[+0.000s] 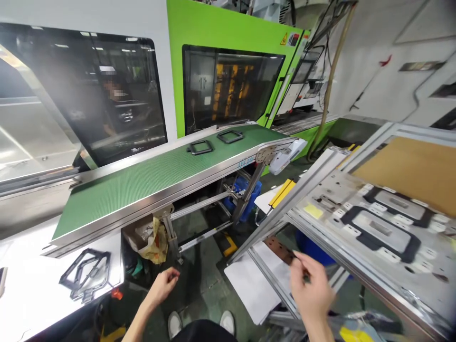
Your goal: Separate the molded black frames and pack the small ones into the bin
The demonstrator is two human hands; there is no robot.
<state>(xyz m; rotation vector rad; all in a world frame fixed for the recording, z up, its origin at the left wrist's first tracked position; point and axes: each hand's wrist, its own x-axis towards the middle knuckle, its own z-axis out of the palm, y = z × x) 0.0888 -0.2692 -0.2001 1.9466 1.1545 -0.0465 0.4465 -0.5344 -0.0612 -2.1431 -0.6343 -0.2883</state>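
Note:
My left hand [166, 285] hangs over the floor with its fingers curled in, and nothing shows in it. To the right, my right hand [311, 287] is closed, thumb against fingers, in front of the metal frame table [309, 225]. Just beyond its fingertips lies a brown strip with dark holes [278, 249]; whether the hand touches it I cannot tell. Two black rectangular frames, a nearer one [200, 147] and a farther one [230, 136], rest apart on the green conveyor belt [124, 190]. More black frames [87, 273] overlap on the white table [42, 304] at lower left.
Behind the conveyor stands a green and white machine [176, 61] with dark windows. A fixture plate [324, 190] on the frame table carries dark rectangular pads [383, 230]. Below are a cardboard box [142, 237], a blue bin [245, 194] and white sheets [249, 285].

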